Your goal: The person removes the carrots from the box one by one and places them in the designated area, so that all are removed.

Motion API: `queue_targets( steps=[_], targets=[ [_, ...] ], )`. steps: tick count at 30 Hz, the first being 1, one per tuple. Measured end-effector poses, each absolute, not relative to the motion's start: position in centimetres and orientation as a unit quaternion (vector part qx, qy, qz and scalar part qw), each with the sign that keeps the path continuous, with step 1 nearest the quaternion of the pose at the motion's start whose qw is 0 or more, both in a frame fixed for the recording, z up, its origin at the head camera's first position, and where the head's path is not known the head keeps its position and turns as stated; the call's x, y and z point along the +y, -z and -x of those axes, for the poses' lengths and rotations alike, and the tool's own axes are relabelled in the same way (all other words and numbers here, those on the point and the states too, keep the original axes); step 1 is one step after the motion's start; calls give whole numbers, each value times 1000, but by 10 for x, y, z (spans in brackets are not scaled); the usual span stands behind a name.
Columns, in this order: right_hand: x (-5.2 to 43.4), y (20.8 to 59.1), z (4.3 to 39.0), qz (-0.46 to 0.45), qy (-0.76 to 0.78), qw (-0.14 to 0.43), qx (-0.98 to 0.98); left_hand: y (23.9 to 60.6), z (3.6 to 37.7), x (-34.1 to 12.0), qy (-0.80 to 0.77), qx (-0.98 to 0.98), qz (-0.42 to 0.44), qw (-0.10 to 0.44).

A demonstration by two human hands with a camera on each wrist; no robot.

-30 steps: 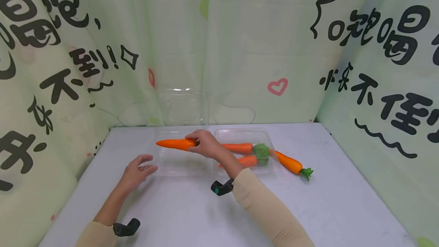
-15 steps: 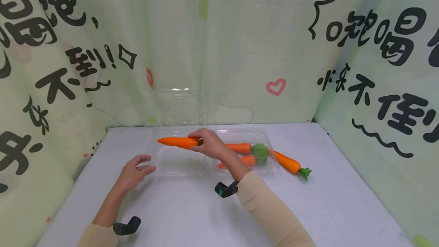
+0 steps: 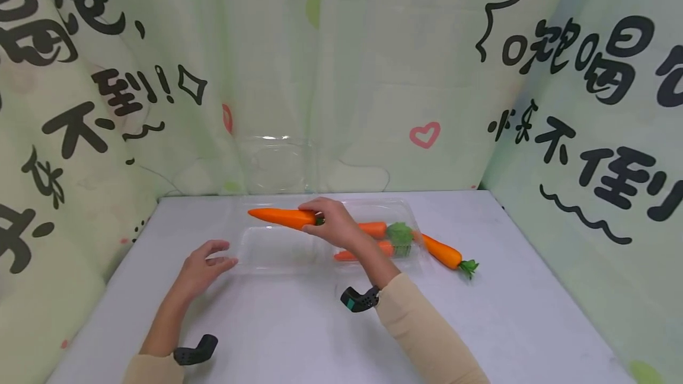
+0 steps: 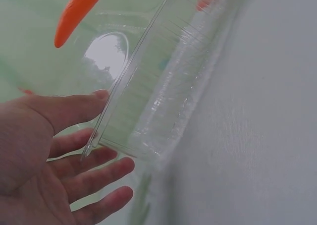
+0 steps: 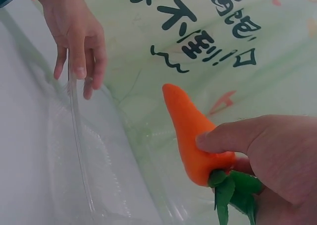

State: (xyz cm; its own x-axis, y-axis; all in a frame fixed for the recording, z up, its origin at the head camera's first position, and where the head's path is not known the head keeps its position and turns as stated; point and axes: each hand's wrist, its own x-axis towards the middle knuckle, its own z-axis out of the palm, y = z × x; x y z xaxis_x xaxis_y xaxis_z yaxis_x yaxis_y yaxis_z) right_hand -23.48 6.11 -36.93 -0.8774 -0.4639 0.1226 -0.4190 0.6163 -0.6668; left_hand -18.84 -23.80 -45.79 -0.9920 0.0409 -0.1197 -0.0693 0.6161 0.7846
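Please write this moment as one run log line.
right hand: holds orange plastic carrot | left hand: touches clear plastic box, open

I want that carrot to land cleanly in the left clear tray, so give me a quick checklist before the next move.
1. Right hand grips the carrot at its leafy end: ok.
2. Carrot is above the empty tray: ok.
3. Left hand touches the tray's edge, fingers relaxed: ok.
4. Tray floor free of other things: ok.
5. Carrot fits the tray lengthwise: cannot tell.
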Motion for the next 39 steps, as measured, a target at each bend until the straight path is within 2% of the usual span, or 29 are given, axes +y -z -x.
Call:
queue_targets(
  steps=[13,28,35,39],
  targets=[
    [97,371,224,204,403,-10,892,456,186,-241,-427,903,-4,56],
    [155,377,211,153,407,-18,900,459,185,-240,-435,898,-27,57],
    [186,377,207,146,394,-43,906,460,186,-240,-441,895,-15,68],
    [200,375,206,141,399,-51,905,461,187,-240,-438,897,-15,57]
  ],
)
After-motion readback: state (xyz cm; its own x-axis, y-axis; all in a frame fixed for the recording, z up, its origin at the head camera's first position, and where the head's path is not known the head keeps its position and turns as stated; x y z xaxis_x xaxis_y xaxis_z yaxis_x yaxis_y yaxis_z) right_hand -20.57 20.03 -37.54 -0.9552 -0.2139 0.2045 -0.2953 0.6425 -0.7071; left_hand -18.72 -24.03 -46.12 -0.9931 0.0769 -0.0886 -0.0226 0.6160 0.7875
